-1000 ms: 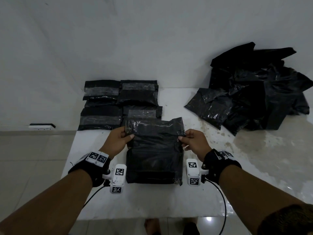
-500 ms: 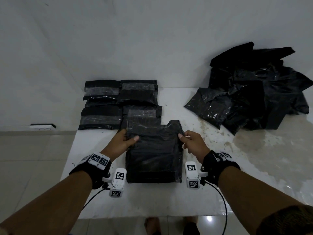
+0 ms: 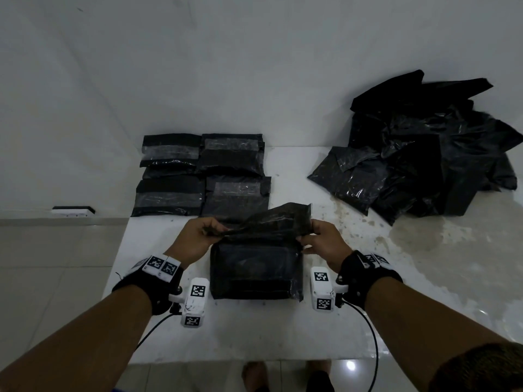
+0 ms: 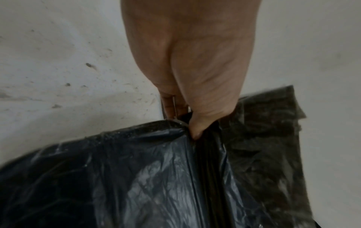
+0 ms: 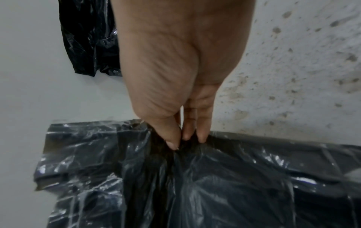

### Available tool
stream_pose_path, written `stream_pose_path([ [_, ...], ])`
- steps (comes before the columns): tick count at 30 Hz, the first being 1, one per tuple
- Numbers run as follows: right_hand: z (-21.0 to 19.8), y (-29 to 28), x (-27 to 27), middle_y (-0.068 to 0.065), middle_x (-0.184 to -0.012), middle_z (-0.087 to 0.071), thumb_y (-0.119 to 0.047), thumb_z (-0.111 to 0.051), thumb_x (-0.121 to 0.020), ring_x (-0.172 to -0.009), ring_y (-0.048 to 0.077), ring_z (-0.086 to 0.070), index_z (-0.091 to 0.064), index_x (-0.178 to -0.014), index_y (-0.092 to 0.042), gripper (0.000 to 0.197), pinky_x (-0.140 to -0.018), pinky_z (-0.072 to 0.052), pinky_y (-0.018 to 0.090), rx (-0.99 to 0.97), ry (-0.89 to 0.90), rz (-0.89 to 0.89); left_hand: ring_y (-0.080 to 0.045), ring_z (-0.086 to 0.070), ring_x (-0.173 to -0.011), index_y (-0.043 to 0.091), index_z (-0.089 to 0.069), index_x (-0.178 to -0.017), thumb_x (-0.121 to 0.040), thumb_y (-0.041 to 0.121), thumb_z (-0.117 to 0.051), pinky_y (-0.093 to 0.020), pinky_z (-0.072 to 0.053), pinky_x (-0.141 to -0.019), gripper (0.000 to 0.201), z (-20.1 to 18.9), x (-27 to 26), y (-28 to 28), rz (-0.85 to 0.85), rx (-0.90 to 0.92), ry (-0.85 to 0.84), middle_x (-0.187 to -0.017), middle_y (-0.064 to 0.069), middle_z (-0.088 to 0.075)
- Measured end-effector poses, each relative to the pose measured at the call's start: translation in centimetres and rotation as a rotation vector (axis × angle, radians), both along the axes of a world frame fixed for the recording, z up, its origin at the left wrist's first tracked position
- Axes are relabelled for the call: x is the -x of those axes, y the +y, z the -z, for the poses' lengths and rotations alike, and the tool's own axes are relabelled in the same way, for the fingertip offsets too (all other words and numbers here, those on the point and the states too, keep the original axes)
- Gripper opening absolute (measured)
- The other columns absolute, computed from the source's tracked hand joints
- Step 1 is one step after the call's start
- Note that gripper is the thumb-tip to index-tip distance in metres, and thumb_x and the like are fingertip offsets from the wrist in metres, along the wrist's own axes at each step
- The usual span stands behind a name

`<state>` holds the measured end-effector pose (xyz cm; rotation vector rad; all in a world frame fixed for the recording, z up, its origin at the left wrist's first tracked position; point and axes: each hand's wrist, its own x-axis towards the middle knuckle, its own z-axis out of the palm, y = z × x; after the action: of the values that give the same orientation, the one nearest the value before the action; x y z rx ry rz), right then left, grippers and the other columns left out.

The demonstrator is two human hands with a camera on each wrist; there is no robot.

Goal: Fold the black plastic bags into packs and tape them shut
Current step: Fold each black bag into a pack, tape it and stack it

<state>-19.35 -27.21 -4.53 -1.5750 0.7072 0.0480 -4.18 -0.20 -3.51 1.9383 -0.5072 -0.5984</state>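
A black plastic bag pack (image 3: 256,271) lies flat on the white table (image 3: 254,329) in front of me, its top flap (image 3: 271,219) lifted and creased. My left hand (image 3: 210,232) pinches the flap's left edge (image 4: 195,132) between thumb and fingers. At the flap's right edge (image 5: 175,145), my right hand (image 3: 308,236) pinches the plastic the same way. Both hands are at the fold line, on either side of the pack. The fingers under the plastic are hidden.
Several taped black packs (image 3: 202,175) lie in rows at the table's back left, just beyond the flap. A loose heap of black bags (image 3: 424,159) fills the back right against the wall. Stains mark the table's right side (image 3: 424,239). A power strip (image 3: 73,211) sits on the floor at left.
The flap was held upright, then laid down flat, and is now lifted and bunched up again at the fold. Both hands have kept their pinch on its edges.
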Motion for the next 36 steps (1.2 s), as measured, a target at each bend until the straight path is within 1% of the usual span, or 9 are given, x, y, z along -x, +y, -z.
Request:
stream_pose_path([
  [6,0.4,-0.1,0.1,0.017,-0.09,-0.065,0.02,-0.055,-0.086,-0.085,0.027,-0.066,-0.061,-0.087,0.014,0.009,-0.071,-0.061,0.028,-0.084,-0.003,0.035,-0.007,-0.066,-0.088,0.01,-0.064,-0.076,-0.083,-0.027,-0.048,-0.014,-0.051,-0.08,0.041,0.6,0.4,0.4,-0.002,0.047,0.027,-0.096,-0.005,-0.066],
  [11,0.1,-0.1,0.2,0.014,-0.088,-0.069,0.022,-0.043,-0.085,-0.082,0.023,-0.066,-0.06,-0.07,-0.001,0.032,-0.067,-0.056,0.027,-0.085,0.008,0.089,-0.016,-0.062,-0.101,0.012,-0.067,-0.075,-0.085,-0.023,-0.049,-0.022,-0.048,-0.089,0.041,0.5,0.1,1.1,0.014,0.006,0.027,-0.104,-0.004,-0.066],
  [15,-0.7,0.1,-0.4,0.008,-0.087,-0.06,-0.016,-0.057,-0.097,-0.071,0.021,-0.059,-0.061,-0.093,-0.007,0.011,-0.06,-0.048,0.028,-0.15,0.082,0.135,-0.005,-0.061,-0.102,0.017,-0.07,-0.075,-0.082,-0.019,-0.058,-0.016,-0.045,-0.087,0.039,-0.5,0.1,1.1,0.067,-0.046,-0.035,-0.106,-0.001,-0.066],
  [18,-1.0,0.4,-0.9,0.006,-0.093,-0.061,-0.051,-0.068,-0.087,-0.081,0.022,-0.061,-0.059,-0.101,-0.008,0.045,-0.058,-0.05,0.03,-0.044,0.228,0.056,-0.009,-0.063,-0.103,0.024,-0.075,-0.07,-0.082,-0.018,-0.06,-0.019,-0.051,-0.084,0.046,-0.9,0.2,1.2,0.113,-0.045,-0.004,-0.11,-0.001,-0.067],
  [21,-0.4,0.7,-0.9,0.009,-0.101,-0.066,-0.04,-0.085,-0.073,-0.088,0.025,-0.067,-0.057,-0.11,-0.01,0.055,-0.063,-0.06,0.038,-0.007,0.275,-0.036,-0.013,-0.063,-0.107,0.02,-0.077,-0.075,-0.078,-0.015,-0.068,-0.022,-0.051,-0.091,0.036,-1.2,0.5,1.3,0.161,-0.096,0.046,-0.114,0.0,-0.065],
  [24,-0.3,0.8,-0.9,0.01,-0.089,-0.065,-0.01,-0.082,-0.079,-0.072,0.019,-0.064,-0.057,-0.11,-0.006,0.04,-0.048,-0.05,0.022,-0.041,0.229,-0.039,-0.01,-0.063,-0.11,0.013,-0.079,-0.088,-0.075,0.011,-0.08,-0.021,-0.048,-0.093,0.013,-1.4,0.8,1.8,0.145,-0.001,0.268,-0.118,0.0,-0.067],
  [27,0.0,1.0,-0.9,0.01,-0.077,-0.066,-0.002,-0.078,-0.08,-0.064,0.018,-0.064,-0.063,-0.093,-0.005,0.02,-0.05,-0.049,0.021,-0.005,0.205,-0.05,-0.009,-0.065,-0.104,0.008,-0.074,-0.098,-0.081,0.048,-0.07,-0.022,-0.047,-0.092,0.044,-1.4,0.7,2.0,-0.114,0.03,0.281,-0.109,-0.002,-0.071],
  [30,0.6,0.9,-0.9,0.01,-0.071,-0.067,0.0,-0.077,-0.08,-0.066,0.02,-0.063,-0.066,-0.071,-0.006,0.016,-0.064,-0.055,0.031,0.044,0.211,-0.091,-0.023,-0.067,-0.082,0.0,-0.066,-0.096,-0.091,0.044,-0.064,-0.034,-0.054,-0.078,0.044,-1.1,0.5,1.7,-0.397,-0.189,0.312,-0.096,-0.015,-0.07],
  [36,1.6,0.9,-1.0,0.012,-0.065,-0.053,-0.014,-0.076,-0.085,-0.062,0.021,-0.051,-0.057,-0.065,-0.007,0.028,-0.058,-0.04,0.029,0.097,0.262,-0.129,-0.022,-0.061,-0.071,-0.007,-0.066,-0.093,-0.093,0.026,-0.066,-0.022,-0.053,-0.058,0.033,-0.5,1.4,1.1,-0.332,-0.257,0.484,-0.089,-0.02,-0.064],
])
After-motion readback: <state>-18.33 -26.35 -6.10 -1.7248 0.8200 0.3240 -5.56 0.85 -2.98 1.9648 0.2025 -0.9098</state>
